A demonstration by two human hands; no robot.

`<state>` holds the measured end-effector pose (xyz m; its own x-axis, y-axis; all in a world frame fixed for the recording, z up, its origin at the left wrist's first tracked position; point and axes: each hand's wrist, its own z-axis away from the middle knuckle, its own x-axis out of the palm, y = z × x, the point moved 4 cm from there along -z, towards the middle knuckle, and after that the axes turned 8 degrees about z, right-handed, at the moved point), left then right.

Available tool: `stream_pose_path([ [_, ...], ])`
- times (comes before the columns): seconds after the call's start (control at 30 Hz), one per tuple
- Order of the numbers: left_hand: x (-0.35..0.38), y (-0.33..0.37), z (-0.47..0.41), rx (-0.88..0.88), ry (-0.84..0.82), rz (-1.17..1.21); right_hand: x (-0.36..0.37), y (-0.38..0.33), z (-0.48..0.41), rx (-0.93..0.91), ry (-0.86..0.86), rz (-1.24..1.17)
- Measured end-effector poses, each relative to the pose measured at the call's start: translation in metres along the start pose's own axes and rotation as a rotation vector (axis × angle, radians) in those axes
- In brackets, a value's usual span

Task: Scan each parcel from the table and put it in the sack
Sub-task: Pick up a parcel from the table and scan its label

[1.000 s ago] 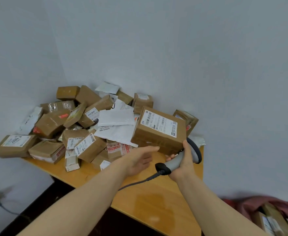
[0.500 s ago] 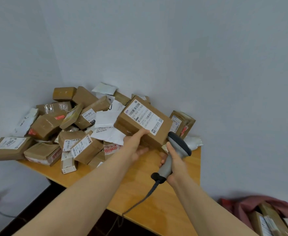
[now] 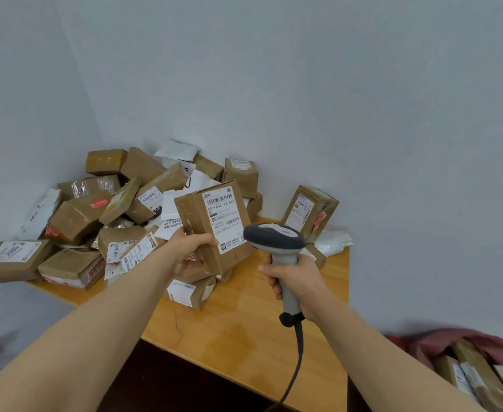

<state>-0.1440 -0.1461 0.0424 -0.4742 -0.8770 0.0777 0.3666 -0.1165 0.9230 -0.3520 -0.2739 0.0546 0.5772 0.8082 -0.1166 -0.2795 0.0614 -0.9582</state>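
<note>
Fingers (image 3: 206, 241) of my left hand (image 3: 189, 251) pinch the taped cardboard parcel (image 3: 196, 224), now tipped upright above the wooden table (image 3: 244, 337). My right hand (image 3: 297, 277) grips the smooth grey scanner (image 3: 274, 239), raised just beside its label (image 3: 224, 217).

This looks like a small parcel-sorting room: labelled cardboard parcels (image 3: 74, 217) heaped on a wooden table (image 3: 244, 337) in a bare white corner, a corded barcode scanner (image 3: 274, 238), a red sack (image 3: 440, 342) holding more boxes.

Left hand (image 3: 189, 251) grips parcel (image 3: 223, 217) (thumb across front), right hand (image 3: 297, 278) grips scanner (image 3: 274, 237).
</note>
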Motion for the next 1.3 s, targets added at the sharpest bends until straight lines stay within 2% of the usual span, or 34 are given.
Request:
stream_pose_path([
  [0.4, -0.006, -0.006, -0.005, -0.023, -0.007, -0.047, -0.005, -0.008, -0.003, -0.042, 0.026, 0.057],
  [1.0, -0.002, -0.005, -0.019, -0.007, -0.058, -0.055, -0.008, 0.003, -0.008, -0.011, 0.049, 0.115],
  [1.1, 0.006, -0.008, -0.019, -0.051, -0.114, -0.056, -0.015, 0.009, -0.010, 0.005, 0.093, 0.010],
  [1.3, 0.064, -0.048, -0.020, -0.249, -0.393, -0.127, -0.072, 0.062, -0.003, 0.164, 0.369, -0.279],
])
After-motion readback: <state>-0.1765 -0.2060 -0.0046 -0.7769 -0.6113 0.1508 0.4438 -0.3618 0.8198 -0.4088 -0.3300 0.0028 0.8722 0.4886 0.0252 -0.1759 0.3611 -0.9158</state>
